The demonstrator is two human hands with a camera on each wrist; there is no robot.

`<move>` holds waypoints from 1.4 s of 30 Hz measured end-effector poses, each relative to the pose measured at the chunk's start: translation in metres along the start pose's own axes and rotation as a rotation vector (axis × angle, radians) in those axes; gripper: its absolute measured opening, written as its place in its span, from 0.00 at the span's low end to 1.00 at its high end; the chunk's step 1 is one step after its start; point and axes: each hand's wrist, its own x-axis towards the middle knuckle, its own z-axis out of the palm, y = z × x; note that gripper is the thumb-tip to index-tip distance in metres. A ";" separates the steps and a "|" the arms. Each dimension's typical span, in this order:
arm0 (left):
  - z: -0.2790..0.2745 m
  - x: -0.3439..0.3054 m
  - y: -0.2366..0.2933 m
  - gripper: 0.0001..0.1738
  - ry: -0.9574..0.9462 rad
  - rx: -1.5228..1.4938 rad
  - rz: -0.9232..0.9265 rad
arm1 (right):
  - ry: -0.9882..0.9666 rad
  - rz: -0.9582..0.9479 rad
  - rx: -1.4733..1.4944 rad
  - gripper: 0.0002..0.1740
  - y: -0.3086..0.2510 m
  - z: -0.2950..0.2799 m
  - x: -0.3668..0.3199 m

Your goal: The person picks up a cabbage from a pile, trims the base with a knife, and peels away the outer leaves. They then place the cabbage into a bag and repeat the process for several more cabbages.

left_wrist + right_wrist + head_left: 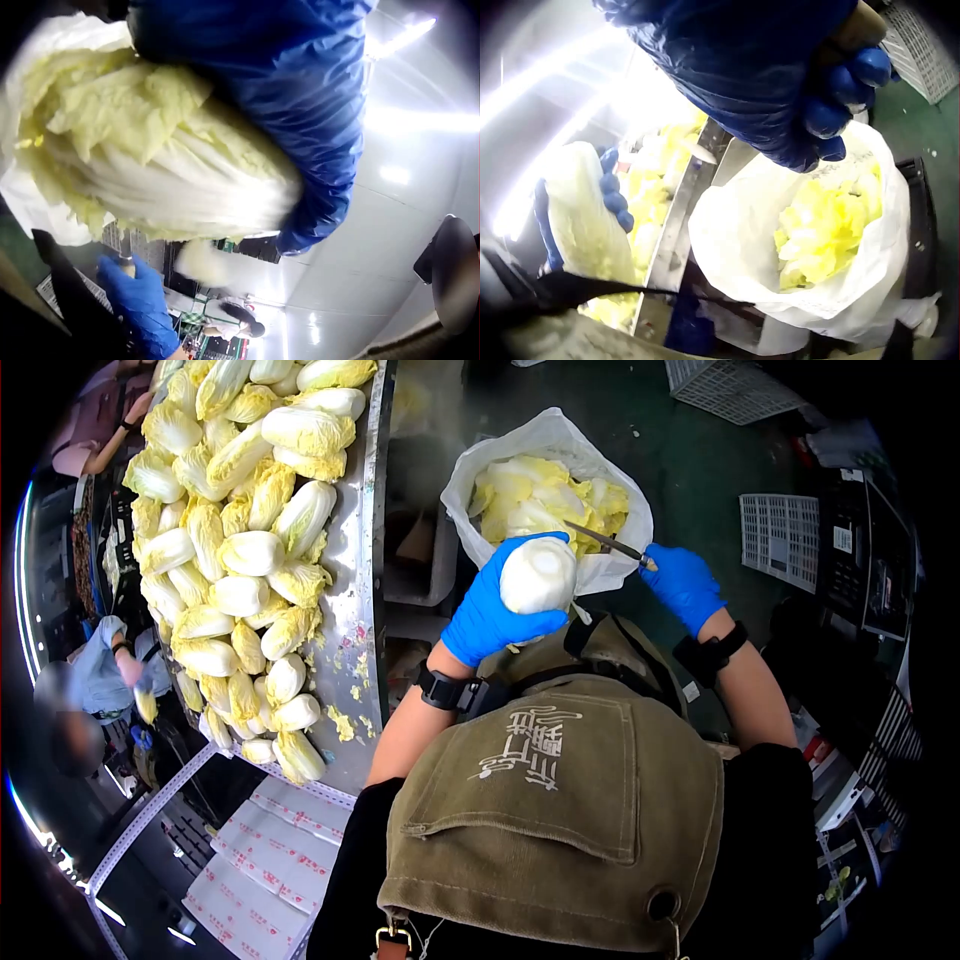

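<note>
One napa cabbage (pixel 538 575) is held up in front of the person's chest, just on the near side of the bag. The left hand (pixel 490 615), in a blue glove, has its fingers curled round the cabbage's side, so it's a full one-handed grip.

Going by the looks, it's dense and a bit heavy for one hand. The white ribs seem firm, while the crinkly yellow leaf end looks soft and easy to tear. I'd take it round the solid middle or stem half, like it's held now, and never by the leaf tips. A plastic glove on a smooth cabbage probably gets slippery too.

The right hand (pixel 685 585) is closed round the handle of a knife (pixel 605 542), with the blade pointing toward the cabbage, above the bag. That blade tip near the left fingers is the main thing in the way, I reckon.

Beyond the hands sits a white bag (pixel 470 470) full of loose yellow leaves. To the left is a metal table (pixel 350 620) carrying a big pile of cabbages (pixel 240 510), with scraps along its edge. White crates (pixel 780 535) lie on the green floor to the right, and an olive apron (pixel 560 810) sits right under the wrists.
</note>
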 end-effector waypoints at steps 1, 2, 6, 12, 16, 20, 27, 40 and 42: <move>-0.003 0.002 -0.006 0.47 -0.023 -0.032 0.008 | 0.031 -0.001 0.062 0.11 0.000 -0.002 0.004; -0.004 0.006 -0.007 0.48 -0.035 -0.031 0.025 | 0.061 0.002 0.127 0.12 -0.003 -0.004 0.006; -0.004 0.006 -0.014 0.51 -0.035 -0.120 -0.029 | -0.041 -0.001 0.937 0.18 -0.042 -0.018 0.010; 0.015 0.009 -0.010 0.41 0.189 -0.633 -0.223 | 0.006 -0.222 1.321 0.37 -0.098 -0.023 0.006; 0.027 0.010 -0.009 0.36 0.277 -0.590 -0.066 | -0.020 -0.162 1.551 0.35 -0.098 -0.015 0.013; 0.019 0.016 -0.008 0.33 0.343 -0.605 -0.098 | 0.068 -0.167 1.441 0.33 -0.104 -0.008 0.023; 0.000 0.037 -0.022 0.32 0.267 -0.491 -0.040 | 0.299 -0.137 1.391 0.35 -0.120 -0.009 0.029; -0.022 0.065 -0.020 0.34 0.182 -0.433 -0.049 | 0.526 -0.117 0.990 0.35 -0.116 -0.001 0.053; -0.023 0.065 -0.018 0.36 0.173 -0.423 -0.051 | 0.441 -0.102 1.268 0.34 -0.114 -0.004 0.053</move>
